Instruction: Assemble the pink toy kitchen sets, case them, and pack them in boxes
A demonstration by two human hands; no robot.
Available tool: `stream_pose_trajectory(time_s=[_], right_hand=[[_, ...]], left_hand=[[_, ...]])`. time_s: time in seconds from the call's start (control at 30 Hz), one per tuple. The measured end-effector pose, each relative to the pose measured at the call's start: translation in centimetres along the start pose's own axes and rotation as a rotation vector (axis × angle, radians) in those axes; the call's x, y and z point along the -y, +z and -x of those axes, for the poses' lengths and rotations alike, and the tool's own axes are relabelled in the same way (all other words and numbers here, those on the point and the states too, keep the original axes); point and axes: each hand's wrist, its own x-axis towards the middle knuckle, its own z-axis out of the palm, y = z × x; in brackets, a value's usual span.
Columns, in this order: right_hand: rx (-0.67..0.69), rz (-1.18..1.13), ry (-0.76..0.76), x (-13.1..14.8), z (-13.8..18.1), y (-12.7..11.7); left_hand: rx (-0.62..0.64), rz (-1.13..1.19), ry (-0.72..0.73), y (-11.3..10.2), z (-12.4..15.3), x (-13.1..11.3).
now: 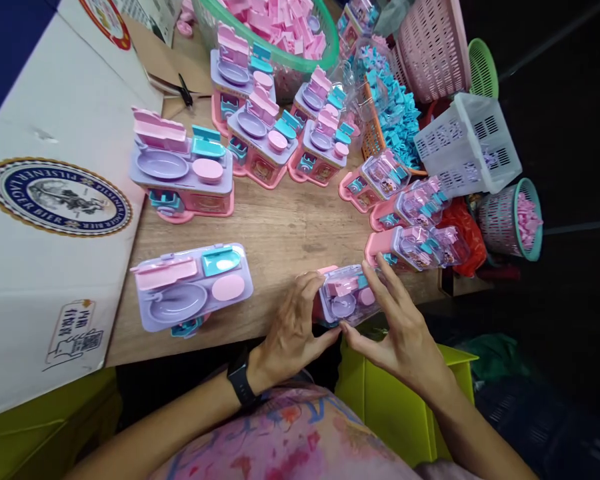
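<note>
Both hands are at a small toy kitchen set (344,305) near the table's front edge. A clear plastic cover lies over its lilac top, with pink and blue parts visible beneath. My left hand (293,323) grips its left side, thumb at the near edge and fingers curled on the far corner. My right hand (397,320) holds the right side, thumb at the near edge and fingers reaching over the cover. Left of them stands an uncovered toy kitchen (195,288) with a lilac sink, a pink round piece and a blue piece.
More uncovered toy kitchens (183,170) stand farther back. Several covered ones (410,247) line the right. A green-rimmed basket (330,57) of pink parts is behind, an orange basket (373,127) of blue parts at right. A beer carton (60,267) borders the left; a yellow bin (395,413) sits below.
</note>
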Motion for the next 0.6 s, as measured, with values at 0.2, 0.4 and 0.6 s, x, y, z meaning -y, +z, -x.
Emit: stream_pose_trajectory(time_s=[0.2, 0.4, 0.6], right_hand=[[0.019, 0.046, -0.014, 0.4, 0.0, 0.3], [0.078, -0.071, -0.026, -0.5, 0.0, -1.5], [0.175, -0.629, 0.481, -2.5, -4.9, -1.7]], left_hand=[[0.133, 0.514, -0.353, -1.4, -1.8, -0.8], [-0.021, 0.465, -0.647, 0.7, -4.5, -3.4], [-0.049, 0.483, -0.654, 1.3, -4.2, -3.5]])
